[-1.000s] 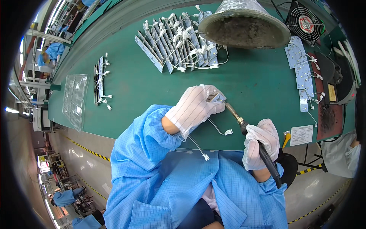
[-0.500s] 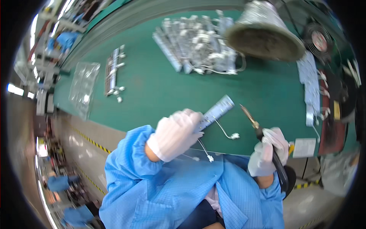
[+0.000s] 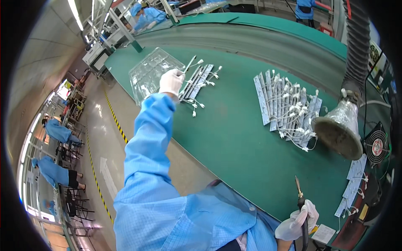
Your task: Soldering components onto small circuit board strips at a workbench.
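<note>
My left hand (image 3: 172,82), in a white glove, reaches far out over the left part of the bench. Its fingers are closed on a narrow LED strip board (image 3: 190,63), seen almost edge-on, with a white connector lead at its far end. Just right of that hand lies a small row of similar strip boards (image 3: 202,79) with white leads. Low on the right, my gloved right hand (image 3: 296,224) grips a soldering iron (image 3: 301,201) by its dark handle, the copper-coloured tip pointing up and away from me.
A clear plastic blister tray (image 3: 144,69) lies beyond my left hand. A larger pile of strip boards (image 3: 272,100) sits right of centre, beside a foil-wrapped extraction hood (image 3: 341,125). More boards (image 3: 354,184) and a small fan (image 3: 377,144) line the right side. Several people sit or stand farther off.
My left hand has carried the strip board from in front of me to the far left, beside the small row. My right hand still holds the soldering iron. The view has swung left.
</note>
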Motion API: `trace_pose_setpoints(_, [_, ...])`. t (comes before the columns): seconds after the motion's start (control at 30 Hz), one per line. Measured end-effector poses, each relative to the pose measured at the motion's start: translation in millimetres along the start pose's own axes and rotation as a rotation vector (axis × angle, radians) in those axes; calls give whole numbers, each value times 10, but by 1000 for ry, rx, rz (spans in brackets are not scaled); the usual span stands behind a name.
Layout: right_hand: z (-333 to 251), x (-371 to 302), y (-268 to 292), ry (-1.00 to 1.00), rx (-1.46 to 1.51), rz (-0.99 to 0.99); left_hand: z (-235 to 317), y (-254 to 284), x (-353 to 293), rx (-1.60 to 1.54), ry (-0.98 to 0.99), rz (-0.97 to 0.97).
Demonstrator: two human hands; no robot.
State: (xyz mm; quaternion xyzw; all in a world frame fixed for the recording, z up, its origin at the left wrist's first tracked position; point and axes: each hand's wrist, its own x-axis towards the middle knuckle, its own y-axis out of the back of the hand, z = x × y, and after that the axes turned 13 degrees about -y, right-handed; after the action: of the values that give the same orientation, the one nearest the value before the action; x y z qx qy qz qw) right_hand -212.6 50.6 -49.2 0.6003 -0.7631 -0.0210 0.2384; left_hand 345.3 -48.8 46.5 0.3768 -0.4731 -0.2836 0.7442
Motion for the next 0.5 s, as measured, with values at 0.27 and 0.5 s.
trace_pose_setpoints(0.27, [-242, 87, -25, -116, 43, -10, -599, -673, 1, 58, 84, -69])
trace_pose_setpoints(0.5, [-123, 57, 37, -45, -121, -164, 476, -316, -70, 149, -223, 211])
